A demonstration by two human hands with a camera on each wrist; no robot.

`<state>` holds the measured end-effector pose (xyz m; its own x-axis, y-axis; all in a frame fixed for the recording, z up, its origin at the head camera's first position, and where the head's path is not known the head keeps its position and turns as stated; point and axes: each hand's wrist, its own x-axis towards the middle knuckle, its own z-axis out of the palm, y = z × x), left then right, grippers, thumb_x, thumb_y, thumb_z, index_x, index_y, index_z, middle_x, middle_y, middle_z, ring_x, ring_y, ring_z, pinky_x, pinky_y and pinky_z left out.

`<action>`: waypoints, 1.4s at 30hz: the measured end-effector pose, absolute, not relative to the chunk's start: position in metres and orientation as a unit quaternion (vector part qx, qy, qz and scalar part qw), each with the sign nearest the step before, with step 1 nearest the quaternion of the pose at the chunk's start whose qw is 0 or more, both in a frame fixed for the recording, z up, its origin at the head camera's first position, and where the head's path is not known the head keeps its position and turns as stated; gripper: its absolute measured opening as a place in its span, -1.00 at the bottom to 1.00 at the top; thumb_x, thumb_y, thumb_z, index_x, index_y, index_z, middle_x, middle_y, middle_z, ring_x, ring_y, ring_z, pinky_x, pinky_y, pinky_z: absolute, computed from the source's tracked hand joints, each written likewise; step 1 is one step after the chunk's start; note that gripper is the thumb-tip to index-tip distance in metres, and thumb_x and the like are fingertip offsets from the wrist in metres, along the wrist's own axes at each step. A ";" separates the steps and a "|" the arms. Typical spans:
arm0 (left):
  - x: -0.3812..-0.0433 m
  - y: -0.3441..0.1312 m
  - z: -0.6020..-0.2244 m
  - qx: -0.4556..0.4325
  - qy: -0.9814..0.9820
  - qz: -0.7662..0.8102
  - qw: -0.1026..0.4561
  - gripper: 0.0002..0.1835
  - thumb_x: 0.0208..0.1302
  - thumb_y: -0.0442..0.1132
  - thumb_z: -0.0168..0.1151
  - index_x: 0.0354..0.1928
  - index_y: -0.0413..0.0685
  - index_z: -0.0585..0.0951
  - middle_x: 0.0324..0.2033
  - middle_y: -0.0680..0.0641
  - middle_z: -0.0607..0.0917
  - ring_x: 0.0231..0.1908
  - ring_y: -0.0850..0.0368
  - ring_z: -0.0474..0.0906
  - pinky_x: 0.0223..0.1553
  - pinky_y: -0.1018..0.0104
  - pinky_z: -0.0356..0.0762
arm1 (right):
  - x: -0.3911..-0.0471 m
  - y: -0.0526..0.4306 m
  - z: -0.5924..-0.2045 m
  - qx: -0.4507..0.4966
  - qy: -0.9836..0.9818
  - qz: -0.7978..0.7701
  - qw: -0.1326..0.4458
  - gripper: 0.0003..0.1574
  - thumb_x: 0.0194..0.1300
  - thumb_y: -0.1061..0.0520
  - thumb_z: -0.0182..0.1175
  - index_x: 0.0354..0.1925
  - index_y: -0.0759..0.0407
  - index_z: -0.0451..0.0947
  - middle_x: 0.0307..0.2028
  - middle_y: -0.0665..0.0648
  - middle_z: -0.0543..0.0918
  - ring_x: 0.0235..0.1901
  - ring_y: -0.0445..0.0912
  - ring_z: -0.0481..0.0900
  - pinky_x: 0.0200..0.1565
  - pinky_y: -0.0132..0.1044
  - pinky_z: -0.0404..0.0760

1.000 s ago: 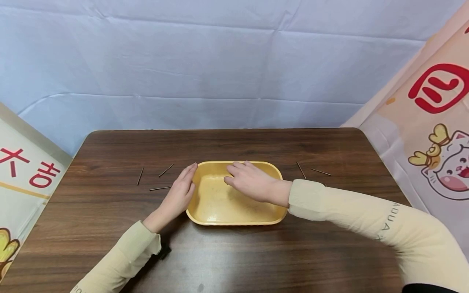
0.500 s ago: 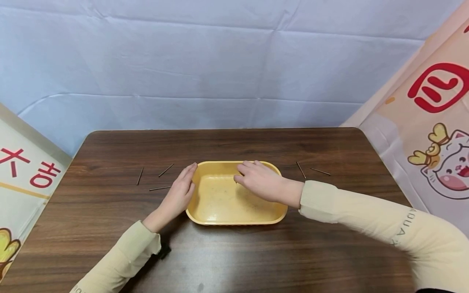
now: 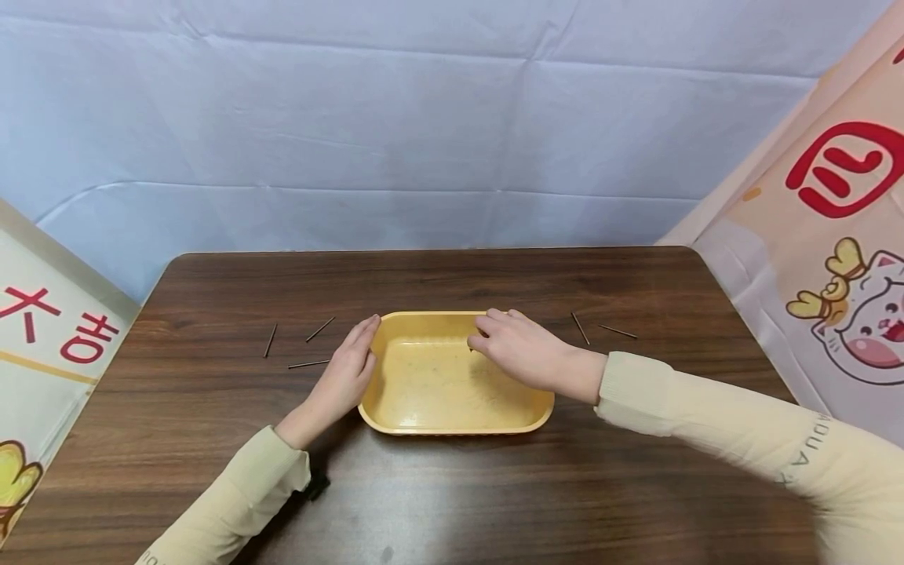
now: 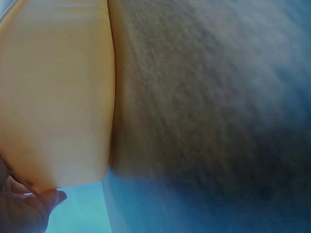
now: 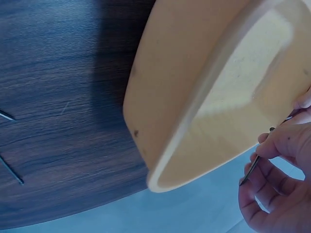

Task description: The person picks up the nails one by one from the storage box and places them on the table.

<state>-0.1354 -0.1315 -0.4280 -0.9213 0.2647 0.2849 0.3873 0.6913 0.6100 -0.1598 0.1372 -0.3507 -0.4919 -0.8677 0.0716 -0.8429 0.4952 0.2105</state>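
Observation:
A yellow plastic basin stands on the brown wooden table. Along its left outer side rests my left hand, fingers extended against the wall and rim; in the left wrist view part of this hand shows at the basin's corner. My right hand is over the basin's right half and pinches a thin dark nail between thumb and fingers, seen in the right wrist view. From the head, the hand hides most of that nail.
Left of the basin lie loose nails, one partly behind the left hand. Two more nails lie at the right. A pale cloth hangs behind the table, with printed banners at both sides.
My right hand has drawn steadily rightward over the basin, from its middle toward its right side. The left hand and the basin stay in place.

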 end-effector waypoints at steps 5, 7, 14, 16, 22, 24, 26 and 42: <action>-0.135 -0.132 -0.430 -0.177 -0.916 -0.348 0.087 -0.49 0.20 -0.52 -0.08 0.23 -0.47 0.24 0.21 -0.34 0.31 0.22 -0.15 0.23 0.20 0.02 0.19 | -0.161 0.147 -0.350 0.486 -0.868 -0.057 0.092 -0.78 0.07 0.40 0.16 -0.32 0.13 0.52 -0.41 0.06 0.42 -0.37 -0.02 0.37 -0.43 -0.26 0.34; -0.135 -0.132 -0.429 -0.177 -0.916 -0.349 0.088 -0.49 0.20 -0.52 -0.07 0.24 -0.46 0.24 0.21 -0.34 0.31 0.22 -0.15 0.23 0.20 0.02 0.19 | -0.161 0.151 -0.349 0.484 -0.868 -0.053 0.101 -0.76 0.05 0.41 0.16 -0.33 0.13 0.52 -0.41 0.06 0.41 -0.38 -0.02 0.38 -0.42 -0.25 0.36; -0.134 -0.131 -0.428 -0.177 -0.916 -0.350 0.087 -0.47 0.19 -0.52 -0.06 0.25 -0.45 0.23 0.21 -0.34 0.31 0.22 -0.15 0.23 0.21 0.03 0.18 | -0.164 0.162 -0.347 0.473 -0.875 -0.035 0.102 -0.73 0.01 0.42 0.17 -0.28 0.16 0.56 -0.43 0.09 0.42 -0.40 -0.02 0.37 -0.46 -0.27 0.37; -0.135 -0.131 -0.427 -0.177 -0.916 -0.349 0.087 -0.47 0.19 -0.52 -0.06 0.24 -0.46 0.23 0.21 -0.34 0.31 0.22 -0.15 0.23 0.21 0.03 0.18 | -0.164 0.165 -0.347 0.467 -0.878 -0.033 0.104 -0.74 0.01 0.39 0.21 -0.28 0.16 0.57 -0.43 0.08 0.42 -0.41 -0.03 0.37 -0.45 -0.27 0.38; -0.135 -0.131 -0.427 -0.176 -0.917 -0.347 0.086 -0.48 0.19 -0.52 -0.06 0.23 -0.47 0.24 0.21 -0.34 0.31 0.22 -0.15 0.24 0.21 0.03 0.18 | -0.167 0.175 -0.344 0.457 -0.882 -0.014 0.117 -0.71 -0.03 0.41 0.26 -0.27 0.20 0.57 -0.42 0.09 0.43 -0.41 -0.02 0.39 -0.41 -0.25 0.43; -0.135 -0.131 -0.427 -0.176 -0.917 -0.347 0.086 -0.48 0.19 -0.52 -0.06 0.23 -0.47 0.24 0.20 -0.34 0.32 0.22 -0.15 0.24 0.21 0.03 0.18 | -0.169 0.178 -0.342 0.453 -0.884 -0.006 0.117 -0.69 -0.05 0.43 0.25 -0.26 0.21 0.57 -0.41 0.10 0.45 -0.39 -0.02 0.41 -0.39 -0.24 0.46; -0.135 -0.131 -0.427 -0.175 -0.917 -0.347 0.085 -0.48 0.19 -0.52 -0.06 0.23 -0.47 0.24 0.20 -0.34 0.32 0.21 -0.15 0.24 0.21 0.03 0.19 | -0.171 0.181 -0.341 0.449 -0.886 -0.002 0.117 -0.68 -0.06 0.44 0.23 -0.26 0.23 0.57 -0.41 0.11 0.45 -0.38 -0.01 0.42 -0.37 -0.23 0.47; -0.135 -0.131 -0.427 -0.178 -0.915 -0.350 0.091 -0.48 0.18 -0.53 -0.06 0.23 -0.47 0.25 0.20 -0.34 0.32 0.21 -0.15 0.24 0.21 0.03 0.17 | -0.190 0.207 -0.333 0.399 -0.909 0.020 0.120 -0.70 -0.04 0.45 0.18 -0.25 0.29 0.55 -0.40 0.16 0.45 -0.37 0.06 0.43 -0.31 -0.15 0.49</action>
